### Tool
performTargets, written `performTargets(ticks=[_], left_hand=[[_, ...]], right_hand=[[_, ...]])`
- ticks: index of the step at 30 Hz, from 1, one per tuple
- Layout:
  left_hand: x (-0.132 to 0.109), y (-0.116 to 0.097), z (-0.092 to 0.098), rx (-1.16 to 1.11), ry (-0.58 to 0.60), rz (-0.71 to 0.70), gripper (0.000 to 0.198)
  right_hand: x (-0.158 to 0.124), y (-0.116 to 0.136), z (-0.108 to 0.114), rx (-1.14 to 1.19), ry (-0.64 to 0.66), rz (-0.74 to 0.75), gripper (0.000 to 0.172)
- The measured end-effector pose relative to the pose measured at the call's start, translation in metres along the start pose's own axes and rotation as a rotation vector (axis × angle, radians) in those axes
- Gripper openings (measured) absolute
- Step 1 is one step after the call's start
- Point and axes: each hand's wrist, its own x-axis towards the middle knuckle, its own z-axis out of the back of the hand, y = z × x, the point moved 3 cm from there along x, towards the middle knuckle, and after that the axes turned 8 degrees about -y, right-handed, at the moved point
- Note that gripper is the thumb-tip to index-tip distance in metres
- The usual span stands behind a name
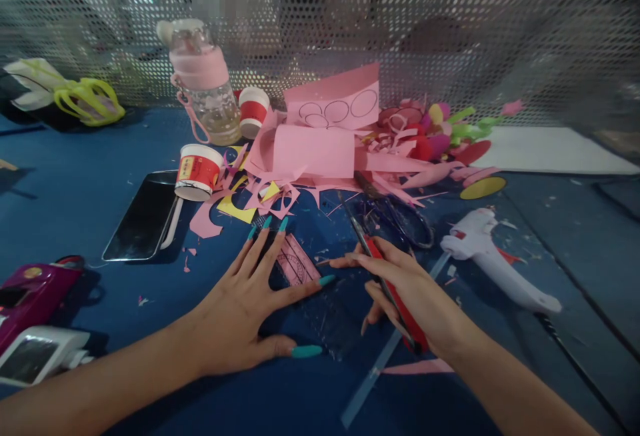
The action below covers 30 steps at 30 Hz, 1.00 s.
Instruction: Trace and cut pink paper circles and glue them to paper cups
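My left hand [247, 306] lies flat with its fingers spread, on and beside a small pink piece with dark lines and a round pattern [299, 261]. Under that piece is a dark, see-through sheet [330, 323]. My right hand [405, 283] is closed around a red utility knife [400, 309], whose long thin blade points up and away to the left. The blade tip is close to dark-handled scissors [393, 206] and appears off the pink piece. A clear glue stick [377, 366] and a pink paper strip [420, 367] lie below my right hand.
Pink paper [314, 149] and scraps are heaped at the back. A bottle [205, 89], paper cups [197, 173] and a phone [143, 219] stand or lie left. A white glue gun [500, 259] rests right, its cable trailing. A perforated metal panel [400, 36] closes the back.
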Motion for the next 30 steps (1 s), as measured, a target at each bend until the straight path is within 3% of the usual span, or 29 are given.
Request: performTargets(ticks=[11,20,30], left_hand=[[0.0004,0.0023,-0.001,-0.002,0.022,-0.044,0.069],[0.0009,0.0031,-0.0001,-0.013,0.035,-0.042,0.067],[0.0027,0.0022,-0.0001,-0.01,0.035,-0.035,0.068]], right_hand=[[-0.0017,-0.0014,-0.0021,0.018,0.063,0.016,0.026],[-0.0059,-0.0029,-0.0059,0.173,0.199,-0.04,0.013],[-0.0041,-0.0016,-0.0055,0.139,0.207,-0.025,0.017]])
